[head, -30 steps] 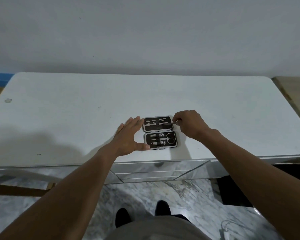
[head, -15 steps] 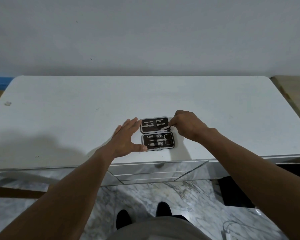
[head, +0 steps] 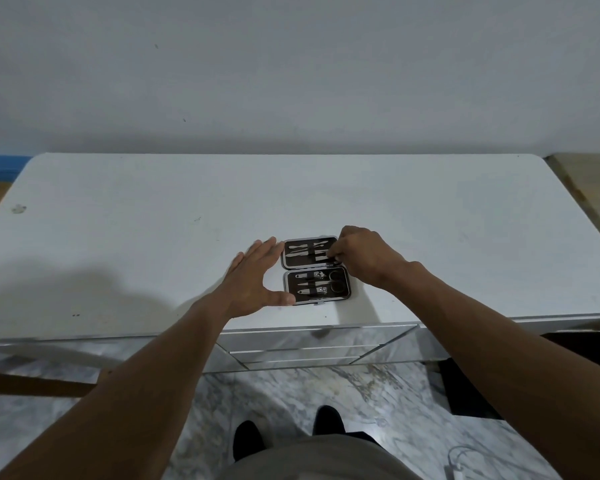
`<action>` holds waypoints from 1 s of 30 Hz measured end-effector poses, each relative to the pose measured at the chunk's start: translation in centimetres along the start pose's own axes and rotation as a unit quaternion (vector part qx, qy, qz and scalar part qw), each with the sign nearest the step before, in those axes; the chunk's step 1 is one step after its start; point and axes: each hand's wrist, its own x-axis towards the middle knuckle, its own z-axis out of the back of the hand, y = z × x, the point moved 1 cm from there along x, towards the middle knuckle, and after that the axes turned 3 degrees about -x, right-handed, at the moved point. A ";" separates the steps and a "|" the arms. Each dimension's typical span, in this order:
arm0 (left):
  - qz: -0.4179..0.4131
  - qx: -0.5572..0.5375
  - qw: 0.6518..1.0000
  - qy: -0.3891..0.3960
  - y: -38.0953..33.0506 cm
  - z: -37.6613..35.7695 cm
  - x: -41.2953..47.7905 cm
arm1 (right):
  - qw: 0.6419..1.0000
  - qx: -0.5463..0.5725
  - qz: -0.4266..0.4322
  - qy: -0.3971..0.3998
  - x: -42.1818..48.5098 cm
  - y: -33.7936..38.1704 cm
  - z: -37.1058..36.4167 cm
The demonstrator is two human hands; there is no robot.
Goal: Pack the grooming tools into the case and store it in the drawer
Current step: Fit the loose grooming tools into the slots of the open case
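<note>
A small grooming case (head: 315, 270) lies open flat near the front edge of the white table (head: 153, 237), its two dark halves holding several metal tools under elastic straps. My left hand (head: 257, 284) rests flat against the case's left side, fingers straight along the far half and thumb at the near half's corner. My right hand (head: 359, 259) is curled over the right end of the far half. Its fingertips pinch a thin metal tool (head: 324, 259) lying in the lowest slot there. Small scissors (head: 336, 284) and clippers sit in the near half.
A mirrored drawer front (head: 312, 344) sits shut under the table edge directly below the case. Marble floor and my shoes (head: 284, 431) lie below. A dark opening (head: 465, 386) is at the lower right, and a wooden surface (head: 589, 188) adjoins the table's right end.
My right hand has moved left over the far half, bringing the thin tool from the case's right edge into the lowest slot. My left hand has stayed against the case.
</note>
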 end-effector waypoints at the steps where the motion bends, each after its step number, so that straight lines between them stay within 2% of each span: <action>1: 0.000 -0.002 1.000 0.000 0.0 0.0 0.0 | 1.000 0.001 0.003 0.010 -0.1 -0.1 0.0; 4: 0.001 0.000 1.000 0.001 0.0 0.0 0.0 | 1.000 -0.009 0.001 0.029 -0.4 -0.7 0.2; 21: 0.000 0.006 1.000 0.002 0.0 -0.1 0.1 | 0.993 -0.105 0.045 -0.032 -0.2 0.2 0.5; 30: 0.001 0.005 1.000 0.000 0.0 0.0 0.0 | 0.993 -0.102 0.046 -0.024 0.7 1.0 0.0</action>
